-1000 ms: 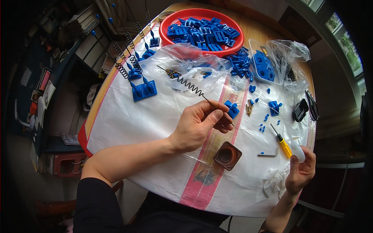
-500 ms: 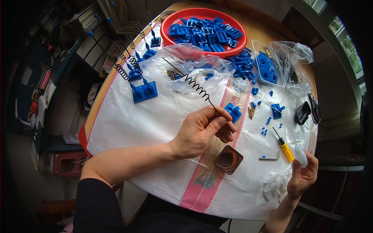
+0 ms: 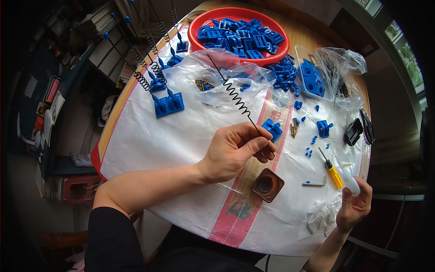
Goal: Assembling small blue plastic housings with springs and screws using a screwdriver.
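Observation:
My left hand (image 3: 234, 150) is closed in a pinch on a black coiled spring wire (image 3: 237, 98). The wire slants up to the left over the table, its short straight end poking out below my fingers. Just beyond those fingers lies a blue plastic base (image 3: 272, 129). At the right, my right hand (image 3: 353, 209) is closed around a small translucent white bottle (image 3: 351, 183) with a narrow tip. Left of that bottle is a yellow-handled screwdriver (image 3: 335, 176). A hex key (image 3: 315, 184) rests nearer to me, and a brown square dish (image 3: 267, 185) stands below my left hand.
A red basin (image 3: 192, 44) of blue parts stands at the back, beside a clear tray (image 3: 333, 93). Blue bases (image 3: 168, 105) with upright springs line the left edge. Brass screws (image 3: 294, 128), plastic bags (image 3: 217, 68), black scissors (image 3: 368, 127) and crumpled white tissue (image 3: 321, 216) lie about.
The spring wire has swung more upright, its upper end moving right. More of its lower end shows below my fingers. The bottle has tilted slightly, and its tip now shows.

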Demonstrator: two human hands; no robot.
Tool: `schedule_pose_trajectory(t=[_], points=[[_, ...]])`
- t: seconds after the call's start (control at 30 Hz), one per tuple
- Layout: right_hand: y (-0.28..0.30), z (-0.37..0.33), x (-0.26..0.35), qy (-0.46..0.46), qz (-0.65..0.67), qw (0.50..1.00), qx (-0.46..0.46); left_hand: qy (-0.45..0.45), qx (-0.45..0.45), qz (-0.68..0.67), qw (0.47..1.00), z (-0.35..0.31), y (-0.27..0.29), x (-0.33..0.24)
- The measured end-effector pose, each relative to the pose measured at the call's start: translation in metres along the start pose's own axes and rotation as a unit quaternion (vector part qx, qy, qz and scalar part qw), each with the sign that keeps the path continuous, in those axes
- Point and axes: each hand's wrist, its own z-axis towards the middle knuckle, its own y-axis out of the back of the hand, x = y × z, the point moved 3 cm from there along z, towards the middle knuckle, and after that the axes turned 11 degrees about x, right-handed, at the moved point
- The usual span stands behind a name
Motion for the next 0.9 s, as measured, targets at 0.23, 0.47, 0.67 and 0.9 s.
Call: schedule_pose_trajectory(t=[0.23, 0.47, 0.67, 0.9], points=[[-0.001, 0.006, 0.009, 0.019, 0.012, 1.0, 0.021, 0.01, 0.007, -0.048, 0.999, 0.003, 0.001, 0.0], [0.001, 0.013, 0.015, 0.045, 0.0, 0.998, 0.039, 0.015, -0.008, -0.057, 0.998, 0.005, 0.003, 0.002], [-0.001, 0.014, 0.015, 0.047, 0.003, 0.998, 0.053, 0.038, -0.044, -0.077, 0.995, 0.005, 0.005, 0.003], [-0.007, 0.014, 0.017, 0.05, -0.004, 0.996, 0.078, 0.063, -0.045, -0.027, 0.997, 0.005, 0.004, 0.003]])
